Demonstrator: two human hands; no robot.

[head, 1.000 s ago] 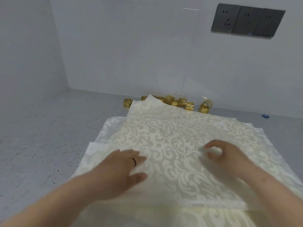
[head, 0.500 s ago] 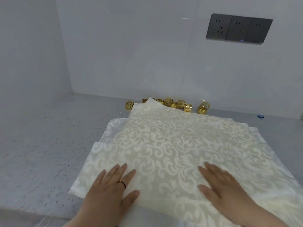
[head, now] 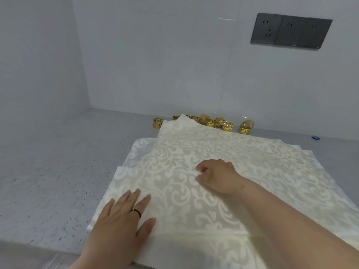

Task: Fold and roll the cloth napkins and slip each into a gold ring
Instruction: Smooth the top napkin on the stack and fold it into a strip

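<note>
A stack of cream damask cloth napkins (head: 252,164) lies spread flat on the grey counter, edges fanned at the left and far sides. My left hand (head: 124,216) rests flat, fingers apart, on the near left corner of the top napkin. My right hand (head: 215,175) sits over the napkin's middle with fingers curled, fingertips pinching at the cloth. Several gold rings (head: 219,122) lie in a loose row behind the napkins by the wall; one ring (head: 157,123) sits apart at the left, another (head: 245,127) at the right.
The speckled grey counter (head: 58,171) meets white walls at the back and left. A dark socket panel (head: 290,31) is on the back wall. A small blue object (head: 315,137) lies at the far right. The counter's front edge runs near my left wrist.
My right hand has moved forward and left from the near right of the napkin to its middle and curled its fingers. My left hand stays flat at the near left corner.
</note>
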